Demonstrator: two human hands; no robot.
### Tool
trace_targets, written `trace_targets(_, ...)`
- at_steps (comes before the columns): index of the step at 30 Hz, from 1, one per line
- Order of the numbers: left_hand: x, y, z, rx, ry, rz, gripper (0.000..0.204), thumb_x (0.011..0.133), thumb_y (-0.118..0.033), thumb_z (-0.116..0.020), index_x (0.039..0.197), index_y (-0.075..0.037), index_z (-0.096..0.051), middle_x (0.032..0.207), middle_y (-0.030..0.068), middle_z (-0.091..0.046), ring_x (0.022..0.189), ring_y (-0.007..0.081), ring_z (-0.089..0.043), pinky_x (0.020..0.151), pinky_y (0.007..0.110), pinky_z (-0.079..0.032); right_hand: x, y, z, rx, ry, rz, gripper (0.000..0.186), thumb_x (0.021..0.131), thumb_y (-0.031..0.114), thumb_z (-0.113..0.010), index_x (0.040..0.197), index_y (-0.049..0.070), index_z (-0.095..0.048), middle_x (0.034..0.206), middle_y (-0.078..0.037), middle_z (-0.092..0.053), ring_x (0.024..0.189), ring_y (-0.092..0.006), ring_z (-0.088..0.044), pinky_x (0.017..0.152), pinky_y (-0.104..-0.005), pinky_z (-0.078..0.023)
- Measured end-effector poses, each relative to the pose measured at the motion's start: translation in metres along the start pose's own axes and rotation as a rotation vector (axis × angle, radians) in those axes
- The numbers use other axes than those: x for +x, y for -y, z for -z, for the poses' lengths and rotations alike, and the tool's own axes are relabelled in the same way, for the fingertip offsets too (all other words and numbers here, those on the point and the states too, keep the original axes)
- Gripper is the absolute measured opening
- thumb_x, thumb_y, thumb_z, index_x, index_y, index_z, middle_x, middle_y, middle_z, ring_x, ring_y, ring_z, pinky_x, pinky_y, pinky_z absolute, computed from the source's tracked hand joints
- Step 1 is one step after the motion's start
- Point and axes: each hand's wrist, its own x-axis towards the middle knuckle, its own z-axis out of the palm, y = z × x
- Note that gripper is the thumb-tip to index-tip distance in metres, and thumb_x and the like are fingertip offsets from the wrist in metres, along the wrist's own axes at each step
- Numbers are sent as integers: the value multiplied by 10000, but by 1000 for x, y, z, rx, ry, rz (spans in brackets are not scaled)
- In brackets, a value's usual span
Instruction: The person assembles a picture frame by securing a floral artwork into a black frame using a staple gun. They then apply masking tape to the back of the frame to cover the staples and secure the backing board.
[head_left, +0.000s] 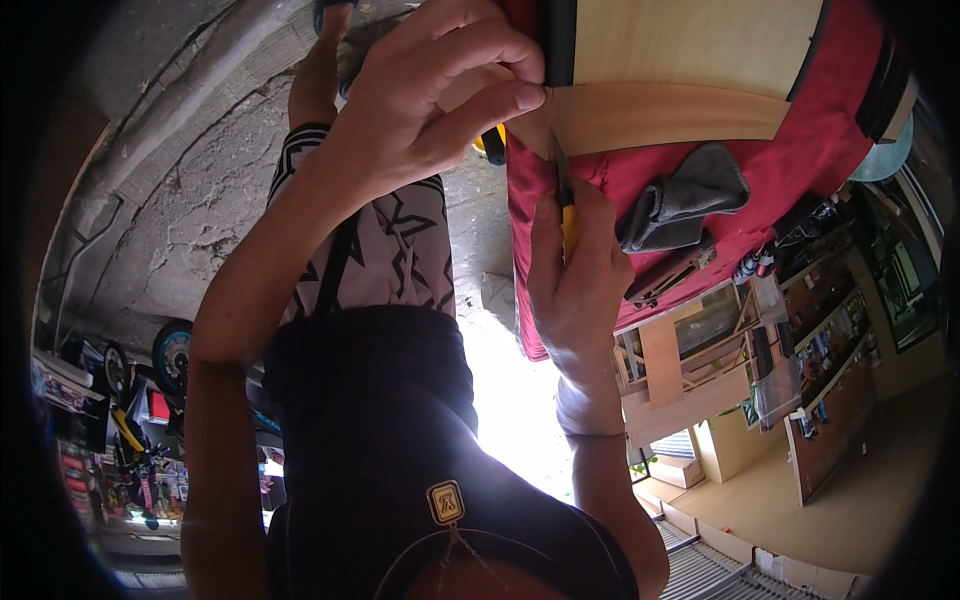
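While in right hand [588, 262], knife [566, 205].

Smooth wood strip [665, 117], matt cloth [800, 155], metal knife blade [561, 160]

A folded gray cloth [690, 197] lies on a red cover [785, 180], and a blue-rimmed wheel [174, 355] shows at left.

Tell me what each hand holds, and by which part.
Right hand: a knife, by its yellow handle. Left hand: appears to pinch the tan strip at its left end.
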Motion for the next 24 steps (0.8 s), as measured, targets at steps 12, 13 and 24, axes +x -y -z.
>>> trace_targets(12,-1,2,-3,37,-25,-25,127,753,-118,-761,823,-107,-656,765,0,-532,714,112,-536,1025,354,-206,-8,-7,-2,7,-6,-6,254,864,16,-591,1103,-16,-511,757,-135,-535,499,-261,-547,425,-356,-405)
trace_targets(13,-2,4,-4,44,-23,-33,126,755,-118,-761,824,-106,-656,766,-1,-532,714,112,-536,1025,354,-205,-8,-7,-3,11,-13,1,253,864,16,-591,1102,-17,-511,752,-134,-532,495,-259,-543,423,-355,-404)
trace_targets(24,2,0,-2,84,33,-29,142,740,-80,-770,809,-95,-647,769,6,-504,699,113,-514,957,354,-277,-18,-8,-4,17,15,-52,279,858,12,-601,1120,-24,-515,736,-148,-537,516,-274,-566,432,-356,-415)
